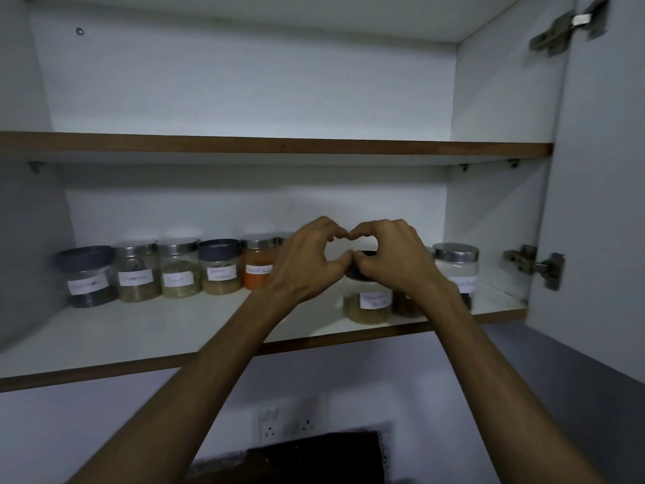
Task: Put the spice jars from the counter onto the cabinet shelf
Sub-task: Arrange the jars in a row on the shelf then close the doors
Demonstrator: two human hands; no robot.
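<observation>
both hands, left hand [307,260] and right hand [391,256], grip the dark-lidded jar [368,302] from above

Labelled spice jars [181,269] upright in row on lower cabinet shelf [174,330]

Both arms raised — left hand [307,260], right hand [391,256] curled, fingertips touching each other.
</observation>
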